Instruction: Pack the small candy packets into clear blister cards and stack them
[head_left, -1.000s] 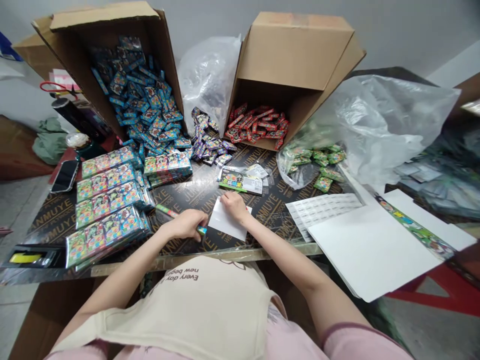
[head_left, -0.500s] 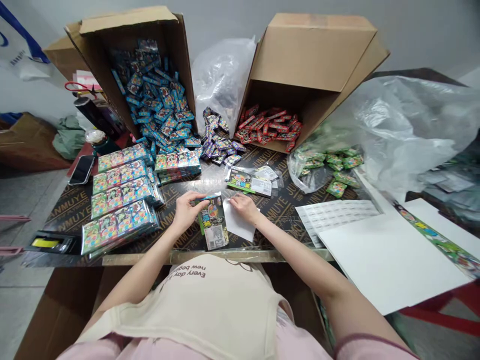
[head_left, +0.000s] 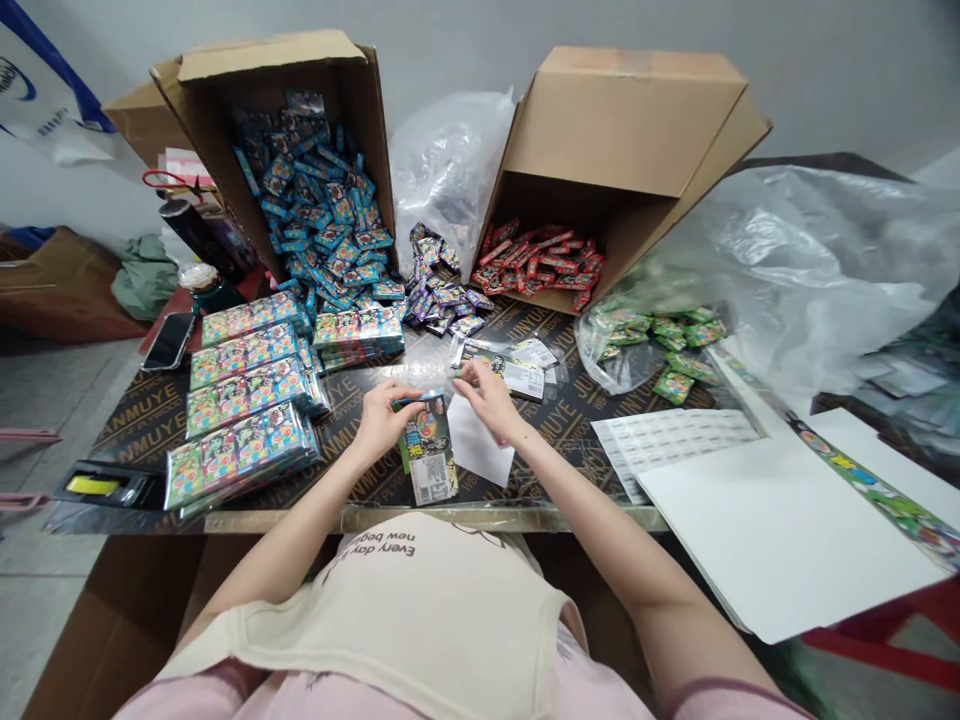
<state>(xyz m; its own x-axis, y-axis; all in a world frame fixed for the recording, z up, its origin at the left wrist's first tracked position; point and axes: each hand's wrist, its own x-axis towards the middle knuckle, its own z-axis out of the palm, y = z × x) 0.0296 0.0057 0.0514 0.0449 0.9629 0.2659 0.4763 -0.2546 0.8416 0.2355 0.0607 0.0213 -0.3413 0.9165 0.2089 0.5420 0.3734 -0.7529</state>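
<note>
My left hand pinches the upper left edge of a dark printed packet, which lies near the table's front edge with a white label at its lower end. My right hand is bent over a white sheet of paper, thumb and forefinger close together; what they hold, if anything, is too small to make out. Just beyond its fingers lie more dark printed packets with white labels and clear plastic, partly covered by the hand.
At the left are stacked rows of colourful packs, a phone and a tape dispenser. Behind stand a carton of blue packs and one of red packs, with purple packs between. Green packs and white sheets lie right.
My right hand has lifted off the white sheet and moved slightly away from me, towards the packets behind. My left hand stays on the dark packet. The view has tilted slightly.
</note>
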